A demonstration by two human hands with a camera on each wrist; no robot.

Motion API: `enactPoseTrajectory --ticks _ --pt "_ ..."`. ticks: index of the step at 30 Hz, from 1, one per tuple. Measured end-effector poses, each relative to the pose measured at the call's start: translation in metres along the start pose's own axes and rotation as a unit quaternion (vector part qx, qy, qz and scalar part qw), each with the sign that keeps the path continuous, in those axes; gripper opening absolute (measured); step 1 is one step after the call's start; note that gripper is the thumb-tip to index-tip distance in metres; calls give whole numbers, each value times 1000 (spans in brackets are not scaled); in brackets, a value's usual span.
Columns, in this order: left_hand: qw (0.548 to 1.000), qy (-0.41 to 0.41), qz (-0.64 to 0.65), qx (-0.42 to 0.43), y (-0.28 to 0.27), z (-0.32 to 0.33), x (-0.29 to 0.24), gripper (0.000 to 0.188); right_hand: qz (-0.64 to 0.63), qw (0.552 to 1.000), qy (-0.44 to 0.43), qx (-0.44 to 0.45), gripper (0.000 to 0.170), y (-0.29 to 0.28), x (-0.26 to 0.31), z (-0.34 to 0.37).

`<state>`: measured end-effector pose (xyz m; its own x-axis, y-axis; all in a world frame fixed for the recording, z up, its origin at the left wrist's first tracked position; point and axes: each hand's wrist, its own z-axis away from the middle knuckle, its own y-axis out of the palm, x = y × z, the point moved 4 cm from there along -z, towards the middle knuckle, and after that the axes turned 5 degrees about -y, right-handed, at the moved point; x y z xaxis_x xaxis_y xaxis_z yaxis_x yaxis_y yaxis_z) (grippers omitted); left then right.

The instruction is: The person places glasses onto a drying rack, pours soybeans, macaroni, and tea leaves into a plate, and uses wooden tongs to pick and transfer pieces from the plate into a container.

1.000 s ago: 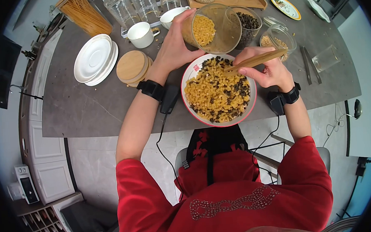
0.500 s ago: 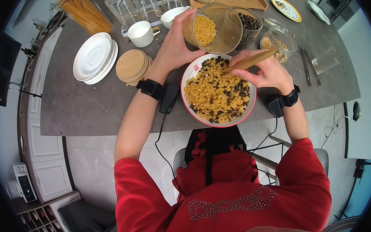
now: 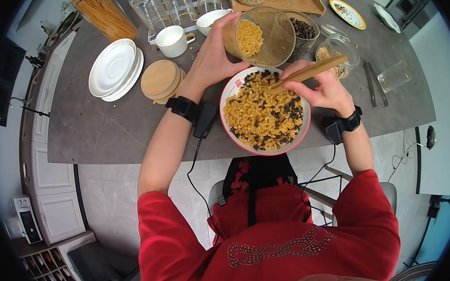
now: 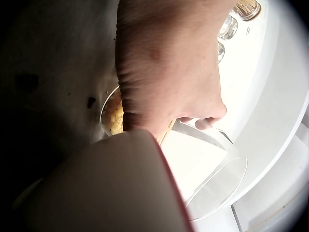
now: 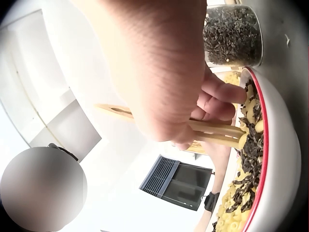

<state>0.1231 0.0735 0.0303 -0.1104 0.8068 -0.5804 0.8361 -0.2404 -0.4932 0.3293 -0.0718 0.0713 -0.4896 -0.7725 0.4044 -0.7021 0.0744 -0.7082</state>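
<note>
On the tabletop [image 3: 116,127], a bowl [image 5: 285,157] filled with pasta [image 3: 264,112] was seen at six o'clock from a tilted glass jar [image 3: 274,42], which was grasped by the left hand [image 3: 216,57]. Wooden tongs [image 3: 309,72] were pinched in the right hand [image 3: 325,92] at the bowl's two o'clock, their tips touching the pasta.

White plates [image 3: 111,67] are stacked near the left edge of the bench [image 3: 95,133]; a glass [image 3: 394,76] is set beside dark tongs [image 3: 370,78] near the right
</note>
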Motion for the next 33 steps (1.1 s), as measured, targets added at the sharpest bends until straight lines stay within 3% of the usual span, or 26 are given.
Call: enactPoseTrajectory --ticks 1,3,4,5,7,11,15,21,26,29,31,33 --pt "1000 1 1 -1 1 -1 0 108 1 1000 0 1 15 1 1 3" --pt "1000 6 -6 -3 0 0 0 108 -189 972 61 -127 11 0 -4 12" --pt "1000 4 -6 -4 0 1 1 108 -249 956 13 -156 15 -1 -4 11" --pt "1000 3 0 -4 1 0 1 108 -250 956 13 -155 15 2 -5 9" --pt "1000 4 7 -4 1 -1 2 107 -278 920 -32 -273 18 -1 -6 8" --pt "1000 19 -14 15 3 -1 2 107 -200 938 9 -284 26 1 -9 0" --pt "1000 19 -17 10 1 -1 0 108 -163 939 -20 -303 23 -3 -9 10" --pt "1000 -4 -8 14 -3 -3 -7 105 -45 970 -71 -226 22 -7 -16 24" --pt "1000 -13 2 12 -2 -1 -4 105 -175 947 -72 -259 14 -10 -14 22" --pt "1000 -12 10 9 -2 0 -1 106 -101 976 -45 -186 14 -11 -15 18" --pt "1000 -5 19 6 1 -1 0 106 -55 996 -2 -77 13 -4 -16 12" --pt "1000 -6 19 6 0 0 2 106 -44 997 21 -61 13 -5 -10 7"
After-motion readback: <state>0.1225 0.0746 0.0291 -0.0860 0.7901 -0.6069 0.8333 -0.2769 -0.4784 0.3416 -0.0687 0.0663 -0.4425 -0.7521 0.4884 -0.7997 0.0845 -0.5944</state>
